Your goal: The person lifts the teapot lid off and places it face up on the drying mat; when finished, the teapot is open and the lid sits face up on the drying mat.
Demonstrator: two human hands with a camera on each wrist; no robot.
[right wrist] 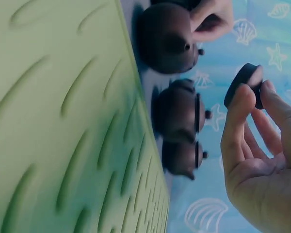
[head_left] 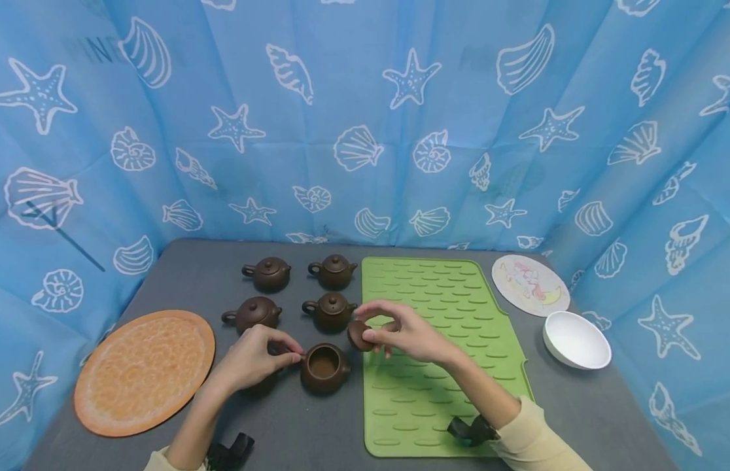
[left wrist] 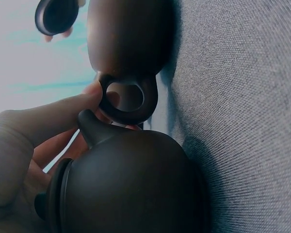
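A brown teapot (head_left: 324, 369) stands on the grey table without its lid, so its round mouth faces up. Its loop handle (left wrist: 131, 116) is pinched between thumb and fingers of my left hand (head_left: 256, 360). Just to the right and above the pot, my right hand (head_left: 409, 332) holds the teapot lid (head_left: 359, 335) by its edge, tilted, as the right wrist view also shows the lid (right wrist: 244, 83) between thumb and fingertips. Another lidded teapot (left wrist: 131, 189) sits under my left hand, mostly hidden in the head view.
Several lidded teapots (head_left: 332, 311) stand behind. A green ribbed mat (head_left: 424, 412) lies to the right, an orange round placemat (head_left: 144, 373) to the left. At the far right are a white bowl (head_left: 577, 340) and a round printed mat (head_left: 530, 285). A blue curtain (head_left: 365, 118) hangs behind the table.
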